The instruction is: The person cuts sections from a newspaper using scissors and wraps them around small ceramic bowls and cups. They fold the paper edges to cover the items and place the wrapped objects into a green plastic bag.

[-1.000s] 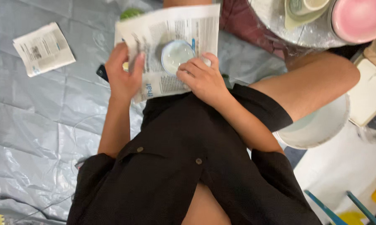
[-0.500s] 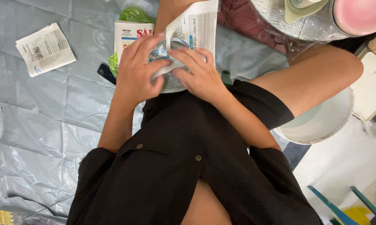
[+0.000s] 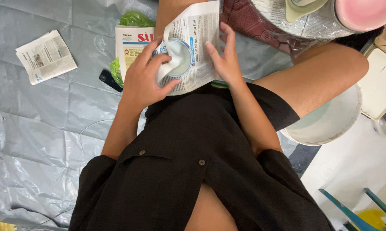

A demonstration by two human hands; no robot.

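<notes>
Left hand (image 3: 141,81) fingers curled shut, tucking newspaper sheet (image 3: 197,47) into the small white cup (image 3: 179,57) on the lap, right hand (image 3: 225,60) open and flat on the sheet; risk: thin paper may tear or cup slide off the thigh, since only one hand steadies it.

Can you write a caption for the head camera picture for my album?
Left hand tucks newspaper sheet into small white cup; right hand flattens it.

The small cup (image 3: 179,57) looks like glossy glazed ceramic, half wrapped in matt, thin newspaper sheet (image 3: 197,38). Left of the cup, the floor sheet (image 3: 51,124) is grey plastic, wrinkled and slightly shiny. Right of the cup, the pink bowl (image 3: 364,13) is smooth and glossy.
</notes>
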